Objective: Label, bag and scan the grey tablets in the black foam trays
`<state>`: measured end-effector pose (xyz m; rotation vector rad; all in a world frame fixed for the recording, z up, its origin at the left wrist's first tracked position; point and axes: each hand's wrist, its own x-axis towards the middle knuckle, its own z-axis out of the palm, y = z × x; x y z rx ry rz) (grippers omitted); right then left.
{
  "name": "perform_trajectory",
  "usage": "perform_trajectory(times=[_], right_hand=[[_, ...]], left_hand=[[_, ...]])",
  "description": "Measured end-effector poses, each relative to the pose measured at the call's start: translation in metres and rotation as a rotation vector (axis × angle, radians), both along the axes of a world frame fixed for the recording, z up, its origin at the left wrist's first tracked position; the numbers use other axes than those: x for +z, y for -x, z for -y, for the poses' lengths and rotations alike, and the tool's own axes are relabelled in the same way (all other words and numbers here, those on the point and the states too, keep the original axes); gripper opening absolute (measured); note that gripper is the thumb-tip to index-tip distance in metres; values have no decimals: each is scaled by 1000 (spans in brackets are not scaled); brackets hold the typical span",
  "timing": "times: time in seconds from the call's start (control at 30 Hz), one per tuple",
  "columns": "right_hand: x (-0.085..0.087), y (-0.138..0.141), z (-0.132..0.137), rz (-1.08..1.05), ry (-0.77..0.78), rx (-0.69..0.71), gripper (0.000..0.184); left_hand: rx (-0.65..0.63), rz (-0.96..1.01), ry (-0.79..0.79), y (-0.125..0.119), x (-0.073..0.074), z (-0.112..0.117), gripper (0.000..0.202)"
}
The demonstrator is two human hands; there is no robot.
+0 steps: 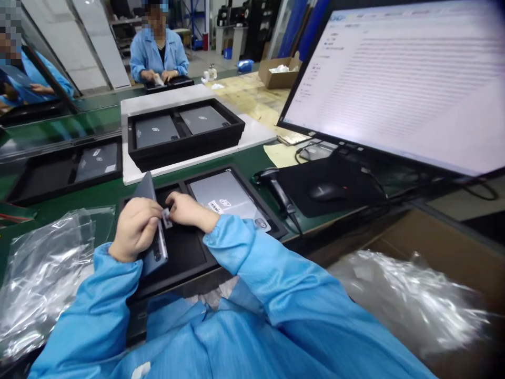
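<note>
Along the right edge of the green bench (98, 197), a large monitor (394, 79) is lit and tilts over a black mouse pad (300, 184).

Clear plastic bags: one (43, 268) at the near left corner, a second heap (402, 300) off the near right edge.

A white board (158, 102) lies farther back on the bench and carries a far black tray (185, 145).

A near black tray (185, 258) sits at the near edge, directly in front of the person. It has two compartments. The right one holds a flat grey device (224, 195), face up.

A grey tablet (148, 192) stands on its long edge over the left compartment, tilted.

Left hand (136, 229): fingers curled closed around the tablet's edge, gripping it.

Right hand (185, 209): thumb and forefinger pinched together on a small white tab (166, 217) at the tablet's edge, other fingers folded.

A barcode scanner (276, 187) lies just beside the near tray's right wall. A mouse (327, 191) rests on the pad.

A co-worker in a blue coat (158, 52) sits at the far end of the bench.
</note>
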<state>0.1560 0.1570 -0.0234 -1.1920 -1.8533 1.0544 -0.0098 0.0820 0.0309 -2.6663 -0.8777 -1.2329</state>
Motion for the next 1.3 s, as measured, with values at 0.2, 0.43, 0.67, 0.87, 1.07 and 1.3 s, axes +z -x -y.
perform_trajectory(times=[0.2, 0.43, 0.67, 0.87, 1.07, 1.3], right_hand=[[23, -7, 10, 58, -90, -47, 17], [35, -123, 61, -315, -462, -406, 9], [12, -198, 115, -367, -431, -609, 16], [21, -199, 116, -125, -416, -503, 16], [22, -214, 81, -116, -107, -257, 9], [12, -155, 6, 156, 138, -36, 9]], left_hand=[[-5, -16, 86, -7, -11, -5, 21], [77, -544, 412, -30, -41, -13, 33], [225, -597, 531, -143, -15, 6, 40], [343, -531, 696, -215, -13, -11, 38], [541, -134, 773, -115, -9, -4, 38], [596, 142, 793, -62, -13, 24, 36]])
